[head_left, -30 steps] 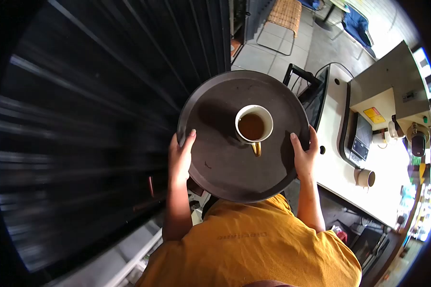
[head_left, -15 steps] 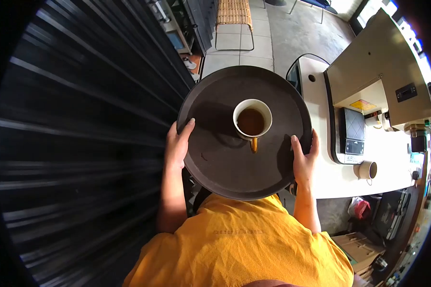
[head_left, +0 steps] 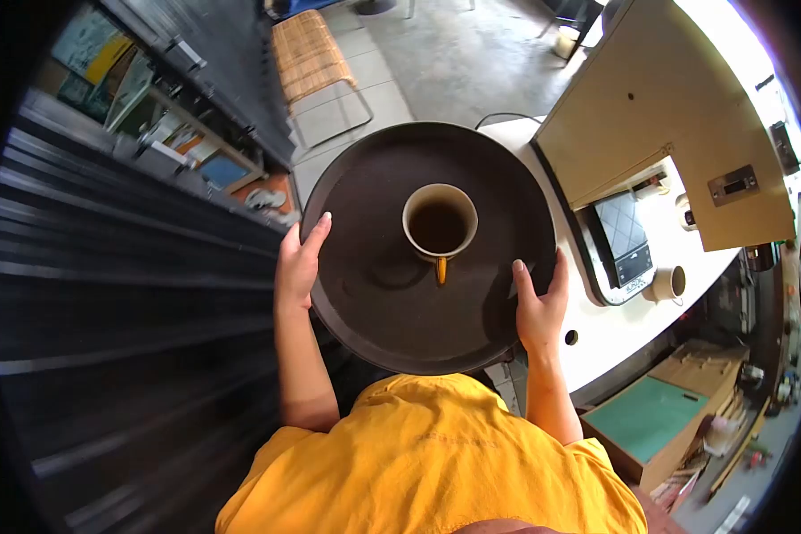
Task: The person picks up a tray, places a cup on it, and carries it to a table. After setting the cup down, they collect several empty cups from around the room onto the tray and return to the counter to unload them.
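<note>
A round dark brown serving tray is held level in front of my chest. My left hand grips its left rim, thumb on top and fingers hidden beneath. At the right rim, my right hand holds it the same way, with its thumb lying over the edge. Near the tray's middle stands an upright white cup with a gold-coloured handle pointing toward me. Dark brown liquid partly fills the cup. Neither hand touches the cup.
On my right runs a white counter with a black scale, a second cup and a large beige machine. Dark corrugated panelling lines my left. Ahead is a woven bench; a green-topped wooden cabinet sits low right.
My view has turned and moved forward past the counter. Shelves at the left and the green-topped cabinet now show more. Both hands still hold the tray, the cup upright on it.
</note>
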{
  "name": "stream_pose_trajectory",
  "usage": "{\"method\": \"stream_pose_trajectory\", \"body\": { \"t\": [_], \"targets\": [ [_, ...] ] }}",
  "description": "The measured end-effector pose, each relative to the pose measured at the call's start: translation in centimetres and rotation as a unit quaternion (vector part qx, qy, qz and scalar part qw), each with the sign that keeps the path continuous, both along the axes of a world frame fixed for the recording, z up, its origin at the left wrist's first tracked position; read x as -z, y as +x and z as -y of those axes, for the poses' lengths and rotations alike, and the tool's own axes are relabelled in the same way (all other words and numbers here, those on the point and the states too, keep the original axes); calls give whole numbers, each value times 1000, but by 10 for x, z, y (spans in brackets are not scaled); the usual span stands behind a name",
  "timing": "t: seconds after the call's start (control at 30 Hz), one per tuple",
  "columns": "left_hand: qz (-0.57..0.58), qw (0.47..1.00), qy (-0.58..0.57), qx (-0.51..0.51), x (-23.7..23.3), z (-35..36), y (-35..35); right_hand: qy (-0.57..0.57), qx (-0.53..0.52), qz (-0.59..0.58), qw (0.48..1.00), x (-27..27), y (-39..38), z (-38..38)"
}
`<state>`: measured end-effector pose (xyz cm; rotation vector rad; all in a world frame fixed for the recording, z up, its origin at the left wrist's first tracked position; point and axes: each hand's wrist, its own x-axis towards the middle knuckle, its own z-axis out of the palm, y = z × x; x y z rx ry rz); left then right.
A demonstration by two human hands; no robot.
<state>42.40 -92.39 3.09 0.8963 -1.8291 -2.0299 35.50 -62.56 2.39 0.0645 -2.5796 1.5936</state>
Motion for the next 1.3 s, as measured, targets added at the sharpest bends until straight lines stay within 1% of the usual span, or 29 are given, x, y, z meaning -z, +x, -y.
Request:
{"method": "stream_pose_trajectory", "body": {
  "t": [0.07, 0.13, 0.17, 0.23, 0.3, 0.37, 0.43, 0.47, 0.57, 0.6, 0.63, 0.7, 0.73, 0.77, 0.83, 0.9, 0.97, 1.0, 1.03, 1.1, 1.13, 1.2, 1.23, 1.27, 1.3],
  "targets": [
    [-10, 999, 2, 37, 12, 23, -26, 28, 37, -15, 999, 2, -8, 17],
    [8, 999, -7, 40, 33, 47, -50, -11, 66, -6, 998, 5, -17, 34],
    [5, 999, 4, 48, 38, 58, -60, -1, 74, -9, 997, 1, -19, 44],
    [20, 996, -47, 75, 43, 81, -79, -36, 101, 12, 994, -4, -26, 65],
    [21, 995, -48, 84, 45, 100, -93, -35, 113, 7, 993, -4, -31, 81],
    [18, 994, -55, 98, 44, 117, -109, -40, 129, -2, 991, -7, -40, 95],
    [16, 994, -42, 102, 46, 127, -116, -22, 120, 9, 992, -17, -45, 107],
    [11, 993, -43, 106, 45, 128, -121, 8, 120, -16, 993, -16, -49, 110],
    [-14, 995, 4, 101, 37, 133, -135, -8, 119, -18, 993, -14, -66, 116],
    [-18, 993, 39, 108, 42, 137, -141, -23, 108, -16, 994, -19, -73, 119],
    [10, 993, 6, 117, 16, 130, -145, -25, 109, -16, 994, -23, -81, 121],
    [29, 995, -35, 85, 29, 137, -156, -64, 91, 9, 994, -27, -93, 123],
    [-1, 993, 5, 116, 33, 142, -163, -44, 101, -18, 994, -17, -101, 121],
    [-2, 994, -3, 113, 32, 142, -166, -51, 98, -19, 994, -17, -108, 120],
    [-20, 993, -5, 118, 7, 133, -178, -66, 103, -43, 992, -19, -125, 123],
    [-16, 995, 0, 98, 15, 143, -193, -78, 99, -25, 992, -24, -140, 127],
    [-37, 993, 47, 107, 20, 152, -208, -149, 99, -7, 984, -23, -157, 134],
    [-39, 989, 88, 116, 19, 157, -217, -157, 92, -2, 983, -24, -166, 139],
    [-40, 988, 91, 114, 23, 166, -226, -153, 90, -3, 984, -21, -174, 145],
    [-41, 949, 264, 170, 36, 189, -251, -164, 106, -10, 981, -10, -195, 160],
    [-42, 948, 265, 172, 44, 199, -265, -167, 106, 2, 980, -12, -204, 170],
    [-73, 905, 391, 151, 57, 223, -295, -183, 112, -6, 977, -7, -227, 194],
    [-68, 904, 391, 156, 53, 233, -308, -196, 115, -12, 974, -5, -239, 207],
    [-52, 899, 401, 170, 43, 241, -321, -134, 140, -35, 980, -2, -251, 221],
    [-36, 892, 412, 182, 38, 254, -333, -143, 145, -9, 979, -12, -261, 240]
  ]
}}
